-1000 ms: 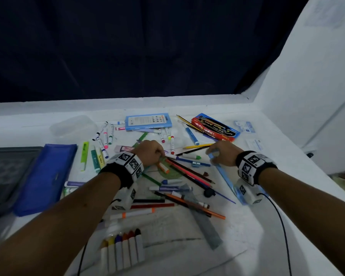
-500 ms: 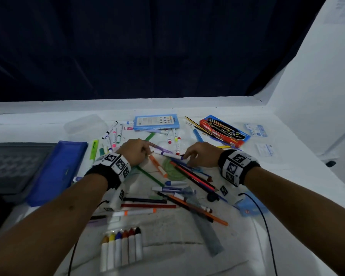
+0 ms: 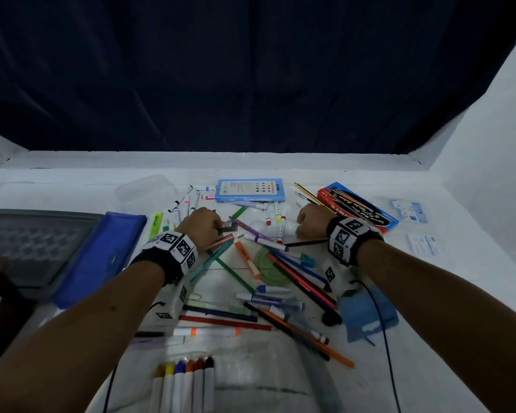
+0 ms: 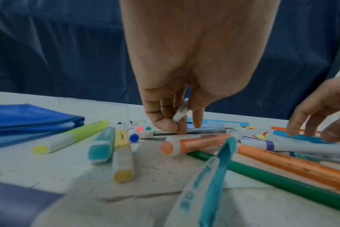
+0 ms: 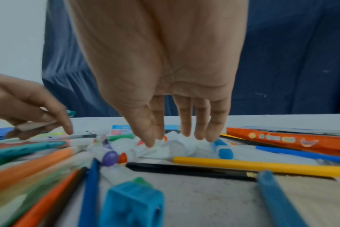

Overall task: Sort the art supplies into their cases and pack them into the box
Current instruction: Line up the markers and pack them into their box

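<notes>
Both hands have shifted back: my left hand [image 4: 177,121] pinches a white marker [image 4: 180,112]; my right hand [image 5: 177,122] hovers open, sorting barely begun.

Right hand [image 5: 165,69] fingers [image 5: 199,122] straight, over scattered markers [image 5: 111,155], yellow pencil [image 5: 262,165]
</notes>
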